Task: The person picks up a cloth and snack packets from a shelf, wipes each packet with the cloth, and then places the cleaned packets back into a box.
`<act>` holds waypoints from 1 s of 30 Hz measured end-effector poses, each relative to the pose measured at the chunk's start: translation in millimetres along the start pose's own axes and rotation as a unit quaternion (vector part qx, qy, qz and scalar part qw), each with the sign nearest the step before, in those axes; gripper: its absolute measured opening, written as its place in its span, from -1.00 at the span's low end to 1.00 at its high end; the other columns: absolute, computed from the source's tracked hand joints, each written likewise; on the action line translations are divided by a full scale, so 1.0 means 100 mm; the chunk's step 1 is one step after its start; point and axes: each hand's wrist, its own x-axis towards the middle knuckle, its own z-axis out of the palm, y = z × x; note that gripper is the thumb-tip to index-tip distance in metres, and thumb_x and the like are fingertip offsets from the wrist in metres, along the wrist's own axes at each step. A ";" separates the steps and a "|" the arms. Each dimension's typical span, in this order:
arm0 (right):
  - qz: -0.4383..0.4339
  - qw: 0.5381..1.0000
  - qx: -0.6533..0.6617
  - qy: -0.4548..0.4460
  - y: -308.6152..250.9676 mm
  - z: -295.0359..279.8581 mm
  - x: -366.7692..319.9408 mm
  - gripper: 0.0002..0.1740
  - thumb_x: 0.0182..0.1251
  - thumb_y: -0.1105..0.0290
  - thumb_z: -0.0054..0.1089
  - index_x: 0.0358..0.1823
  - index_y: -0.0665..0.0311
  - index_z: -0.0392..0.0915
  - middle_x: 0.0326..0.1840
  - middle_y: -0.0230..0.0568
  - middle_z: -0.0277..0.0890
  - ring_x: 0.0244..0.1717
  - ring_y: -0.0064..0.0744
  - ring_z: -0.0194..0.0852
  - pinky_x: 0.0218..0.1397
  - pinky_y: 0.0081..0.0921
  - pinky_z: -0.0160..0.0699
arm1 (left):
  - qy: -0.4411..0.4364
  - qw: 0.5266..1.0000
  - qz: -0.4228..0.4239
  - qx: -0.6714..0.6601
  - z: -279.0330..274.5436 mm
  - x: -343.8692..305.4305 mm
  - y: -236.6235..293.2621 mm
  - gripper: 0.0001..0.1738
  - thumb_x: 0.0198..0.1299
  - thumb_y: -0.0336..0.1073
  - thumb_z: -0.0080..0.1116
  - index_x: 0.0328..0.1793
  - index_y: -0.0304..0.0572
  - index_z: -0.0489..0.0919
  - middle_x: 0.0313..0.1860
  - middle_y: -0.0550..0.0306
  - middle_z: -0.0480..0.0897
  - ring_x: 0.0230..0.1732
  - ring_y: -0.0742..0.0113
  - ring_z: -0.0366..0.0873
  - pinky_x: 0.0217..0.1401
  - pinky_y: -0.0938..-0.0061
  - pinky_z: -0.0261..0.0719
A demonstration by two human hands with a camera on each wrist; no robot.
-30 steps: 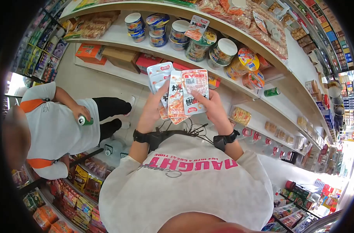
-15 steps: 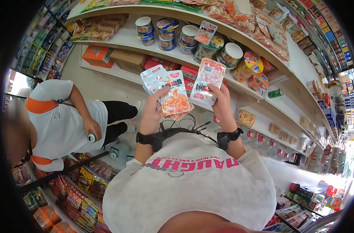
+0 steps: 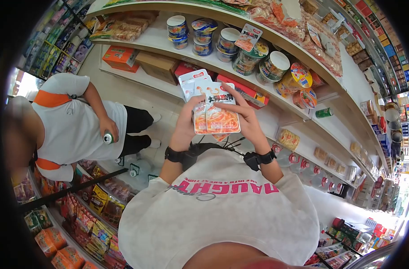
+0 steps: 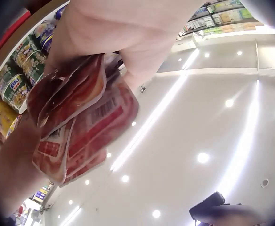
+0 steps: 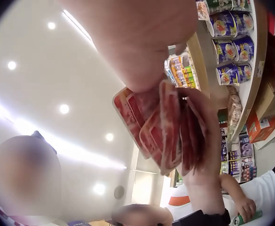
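Note:
In the head view my left hand (image 3: 185, 120) grips a fanned stack of flat snack packets (image 3: 201, 117) by its left side. They are white at the top, with orange-red food pictures below. My right hand (image 3: 250, 122) holds the right side of the front snack packet (image 3: 223, 121), which overlaps the stack. One of its fingers lies across the packet's face and another reaches the top edge. In the left wrist view the red backs of the packets (image 4: 100, 117) show, one with a barcode. The right wrist view shows the packets (image 5: 161, 134) bunched between both hands.
Ahead is a shelf (image 3: 137, 42) with stacked instant noodle cups (image 3: 203, 36), a similar packet (image 3: 248, 37) leaning on them, and boxes (image 3: 157, 66) below. A green can (image 3: 323, 112) lies farther right. To the left stands another person (image 3: 81, 127) holding a green can (image 3: 108, 137).
A second ago the hands were together; then my right hand drew a back-side-up packet to the right. Now the hands are together again and the front packets show their picture side.

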 end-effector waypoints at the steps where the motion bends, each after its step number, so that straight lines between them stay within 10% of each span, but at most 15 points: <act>1: 0.005 1.000 0.023 -0.017 -0.01 0.01 0.00 -0.55 0.41 0.32 0.22 0.30 0.08 0.74 0.77 0.00 0.07 0.78 0.06 -0.05 0.75 -0.12 -0.04 | 0.004 0.999 0.022 0.026 0.04 -0.02 -0.03 -0.48 0.39 -0.31 0.24 0.43 -0.29 0.48 0.23 0.03 0.67 0.22 0.28 0.71 0.24 0.35 0.74; 8: 0.032 0.989 0.094 -0.107 -0.11 -0.05 0.05 -0.41 0.42 0.24 0.24 0.44 0.33 0.57 0.83 0.01 -0.11 0.83 0.02 -0.25 0.77 -0.08 -0.10 | 0.014 0.997 0.040 0.068 -0.02 -0.02 -0.09 -0.48 0.38 -0.36 0.31 0.43 -0.25 0.49 0.21 0.09 0.67 0.17 0.30 0.72 0.20 0.38 0.73; 15: 0.070 0.977 0.152 0.133 -0.03 0.19 0.18 -0.28 0.58 0.29 0.23 0.62 0.31 0.12 0.78 0.01 -0.05 0.72 -0.05 0.07 0.66 -0.02 0.25 | 0.099 0.973 0.202 0.052 0.13 -0.03 0.18 -0.57 0.39 -0.41 0.31 0.34 -0.35 0.54 0.15 0.03 0.70 0.10 0.30 0.74 0.10 0.37 0.76; 19: 0.257 0.822 0.508 -0.001 -0.08 0.22 0.27 -0.30 0.70 -0.01 0.02 0.62 0.27 0.12 0.57 -0.05 0.30 0.57 -0.15 0.32 0.58 -0.10 0.37 | 0.127 0.921 0.349 0.113 0.24 0.06 0.24 -0.51 0.36 -0.50 0.33 0.38 -0.38 0.49 0.19 0.01 0.67 0.12 0.31 0.72 0.10 0.38 0.74; 30: 0.218 0.900 0.364 0.097 -0.19 0.74 0.48 -0.32 0.72 0.16 -0.02 0.69 0.20 0.00 0.45 -0.22 0.38 0.40 -0.43 0.44 0.38 -0.32 0.50 | 0.087 0.831 0.447 0.320 -0.02 -0.01 0.03 -0.43 0.42 -0.46 0.27 0.51 -0.42 0.42 0.39 0.00 0.57 0.28 0.34 0.58 0.36 0.36 0.53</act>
